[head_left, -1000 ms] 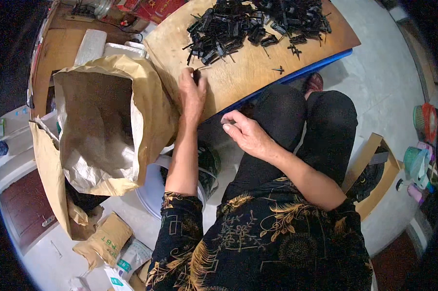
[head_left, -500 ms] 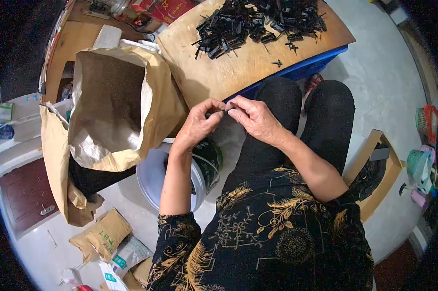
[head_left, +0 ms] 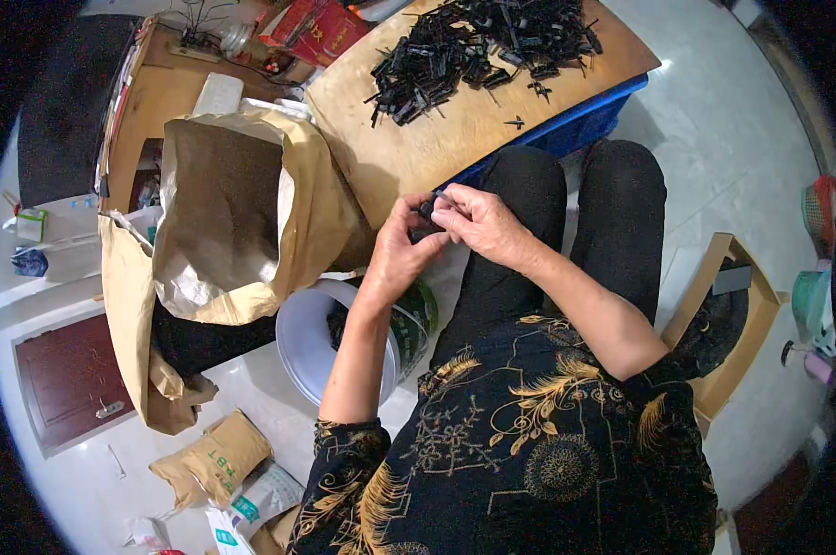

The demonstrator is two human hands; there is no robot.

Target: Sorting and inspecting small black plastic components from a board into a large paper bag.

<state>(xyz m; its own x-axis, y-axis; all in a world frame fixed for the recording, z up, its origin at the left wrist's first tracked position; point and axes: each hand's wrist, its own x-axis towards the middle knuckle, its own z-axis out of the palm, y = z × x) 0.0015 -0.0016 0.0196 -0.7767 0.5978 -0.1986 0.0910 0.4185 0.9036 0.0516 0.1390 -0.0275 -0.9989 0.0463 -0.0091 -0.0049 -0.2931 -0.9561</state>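
Observation:
My two hands meet over my lap, just off the near edge of the wooden board. Small black plastic parts (head_left: 425, 211) show between the curled fingers of my left hand (head_left: 404, 242). Pinched at its fingertips, my right hand (head_left: 487, 220) holds the end of one such part against the left hand; its exact shape is mostly hidden. A heap of similar black plastic parts (head_left: 473, 51) covers the far side of the wooden board (head_left: 371, 153). One loose small black piece (head_left: 514, 122) lies by itself near the board's right edge.
On the left stands a large open paper sack (head_left: 297, 268), with a white bucket (head_left: 293, 342) beside my left forearm. A blue crate (head_left: 580, 125) supports the board. At right is an open cardboard box (head_left: 746, 338); brown packages (head_left: 214, 458) lie on the floor at lower left.
My left hand has turned and opened somewhat, so more black parts show in it. The whole view has shifted slightly. Both hands stay together.

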